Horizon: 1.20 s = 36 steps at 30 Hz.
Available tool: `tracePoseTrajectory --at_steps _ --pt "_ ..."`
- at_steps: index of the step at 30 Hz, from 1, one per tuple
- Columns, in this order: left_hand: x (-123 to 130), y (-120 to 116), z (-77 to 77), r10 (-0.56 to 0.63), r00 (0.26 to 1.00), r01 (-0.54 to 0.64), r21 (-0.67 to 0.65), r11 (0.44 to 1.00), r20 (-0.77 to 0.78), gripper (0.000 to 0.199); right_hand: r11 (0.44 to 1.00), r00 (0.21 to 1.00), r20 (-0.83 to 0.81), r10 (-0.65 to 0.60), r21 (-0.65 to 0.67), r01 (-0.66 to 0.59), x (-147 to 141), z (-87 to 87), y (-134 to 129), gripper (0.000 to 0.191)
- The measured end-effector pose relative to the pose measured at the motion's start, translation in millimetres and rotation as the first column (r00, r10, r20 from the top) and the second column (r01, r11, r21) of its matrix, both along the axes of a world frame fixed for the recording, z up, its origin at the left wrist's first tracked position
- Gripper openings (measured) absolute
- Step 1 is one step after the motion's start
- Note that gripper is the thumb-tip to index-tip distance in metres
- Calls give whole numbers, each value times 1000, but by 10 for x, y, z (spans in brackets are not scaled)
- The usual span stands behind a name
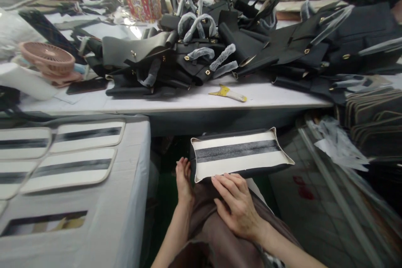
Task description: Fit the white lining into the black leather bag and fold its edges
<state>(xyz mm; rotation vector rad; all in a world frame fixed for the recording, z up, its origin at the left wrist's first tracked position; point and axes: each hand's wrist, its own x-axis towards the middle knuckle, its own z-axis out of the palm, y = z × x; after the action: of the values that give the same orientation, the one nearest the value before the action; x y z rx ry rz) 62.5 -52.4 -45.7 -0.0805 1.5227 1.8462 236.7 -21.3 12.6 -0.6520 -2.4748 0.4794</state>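
A black bag piece with a cream panel and a dark central stripe (235, 153) rests over my lap, its cream side facing up and its corners pointed. Beside its left end, my left hand (185, 182) is upright with the fingers extended. My right hand (235, 203) lies at the near edge, palm down, its spread fingertips touching the rim of the panel. The underside of the piece is hidden.
Black bags with wrapped handles (194, 54) crowd the white table (266, 96). A yellow-handled tool (229, 93), pink fan (48, 58) and phone (87, 86) lie there. Striped cream panels (70, 165) cover part of the left table. People sit beyond; stacked dark panels (373, 113) stand right.
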Motion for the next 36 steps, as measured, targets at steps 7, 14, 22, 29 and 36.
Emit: tracePoseTrajectory --at_steps 7,14,22,29,36 --pt "-373 -124 847 -611 5 322 -577 750 -792 79 995 991 -97 -96 -3 96 104 -5 75 49" --pt "-419 416 824 -491 -661 160 -746 647 -568 92 992 995 -30 -90 84 92 173 24 121 44" --pt "-402 807 738 -285 -810 260 -750 609 -513 101 987 973 -205 -106 97 128 156 -89 250 33" --pt "-167 1057 751 -300 -804 337 -809 481 -513 117 981 911 -380 -159 39 188 470 37 365 33" --pt "238 1388 913 -426 -747 485 -856 176 -511 134 926 891 -308 -333 72 371 1072 380 688 39"
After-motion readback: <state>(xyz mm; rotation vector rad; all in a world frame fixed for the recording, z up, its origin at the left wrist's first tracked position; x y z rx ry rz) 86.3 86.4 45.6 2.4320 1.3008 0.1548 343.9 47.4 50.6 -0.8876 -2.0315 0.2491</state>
